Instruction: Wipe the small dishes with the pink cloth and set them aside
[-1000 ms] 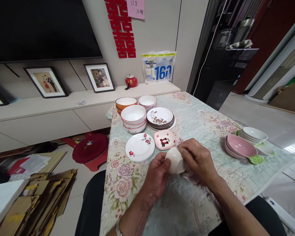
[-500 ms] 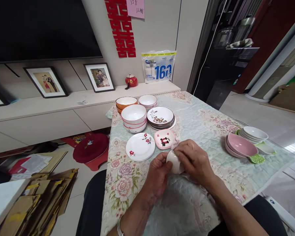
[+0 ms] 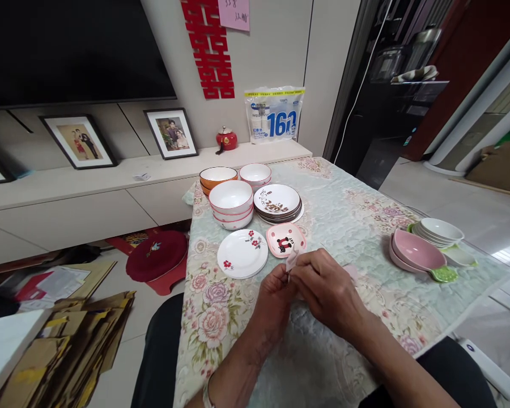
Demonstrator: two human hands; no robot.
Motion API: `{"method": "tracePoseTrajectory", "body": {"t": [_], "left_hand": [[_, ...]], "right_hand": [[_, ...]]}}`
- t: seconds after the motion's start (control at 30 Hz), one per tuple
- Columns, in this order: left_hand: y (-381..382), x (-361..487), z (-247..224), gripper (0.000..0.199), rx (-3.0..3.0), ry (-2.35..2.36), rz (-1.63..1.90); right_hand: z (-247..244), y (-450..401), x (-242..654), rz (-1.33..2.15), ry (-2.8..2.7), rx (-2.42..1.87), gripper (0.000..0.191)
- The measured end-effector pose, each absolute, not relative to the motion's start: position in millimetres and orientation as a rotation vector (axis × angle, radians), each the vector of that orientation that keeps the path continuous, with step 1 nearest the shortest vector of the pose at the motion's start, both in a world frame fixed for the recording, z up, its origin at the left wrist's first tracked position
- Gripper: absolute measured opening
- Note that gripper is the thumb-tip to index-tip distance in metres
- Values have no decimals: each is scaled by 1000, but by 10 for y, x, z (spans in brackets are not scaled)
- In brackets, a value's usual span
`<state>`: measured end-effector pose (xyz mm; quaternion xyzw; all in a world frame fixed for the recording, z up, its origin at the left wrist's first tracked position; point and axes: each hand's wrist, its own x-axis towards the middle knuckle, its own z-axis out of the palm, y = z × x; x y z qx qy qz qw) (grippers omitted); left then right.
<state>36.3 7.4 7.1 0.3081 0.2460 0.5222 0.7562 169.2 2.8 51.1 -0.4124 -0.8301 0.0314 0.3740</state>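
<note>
My left hand (image 3: 275,292) and my right hand (image 3: 325,280) meet over the near part of the table, both closed. Between the fingertips a thin pale pink cloth (image 3: 292,259) sticks up, pinched by the right hand. More pale pink cloth (image 3: 351,273) shows past the right knuckles. The small glossy white ceramic piece seen in the left fingers earlier is now almost wholly hidden by the hands. Just beyond the fingers lies a pink square cat dish (image 3: 286,240), and to its left are white plates with red flowers (image 3: 242,254).
White bowls with pink rims (image 3: 232,205), orange bowls (image 3: 218,175) and brown-flowered plates (image 3: 277,201) are stacked at the back. Pink leaf-handled bowls (image 3: 416,251) and small white bowls (image 3: 442,229) stand at the right. Flattened cardboard (image 3: 76,345) lies on the floor left.
The white piece has turned out of sight behind the fingers. My right hand has shifted slightly left and down, and the cloth's tip now stands over the left fingertips.
</note>
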Motion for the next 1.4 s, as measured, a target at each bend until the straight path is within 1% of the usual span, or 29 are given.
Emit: {"method": "tracePoseTrajectory", "body": {"t": [0.1,0.3,0.4,0.57,0.7,0.83,1.1,1.27,1.4], "left_hand": [[83,363,50,20,644,558,1136],[127,367,10,28,570,606,1165],[120,371,50,28,522,593,1166],[96,355,94,24,520,549,1111],[97,348,66,29,527,578,1101],[103,350,47,28,548,606,1115],[79,344,67,27,581,550,1081],[99,349,-3,26,590,575,1108],[128,345,-5,30,552,577,1117]], "right_hand": [[438,125,1792,95,-2038,-1096,19],[209,355,2032,149,-1816,-1316,15],[250,283,1926,111,-1871,-1259,16],[391,128,1736,123,-2052,-1056,18],[334,207,1855,159,-1938,-1160,16],[260,288,1980,186,-1809,-1298,15],[420,136,1838,117,-1975,-1136,16],[284,291,1974,248,-1752,-1291,13],[253,282,1955,202,-1758,-1263,10]]}}
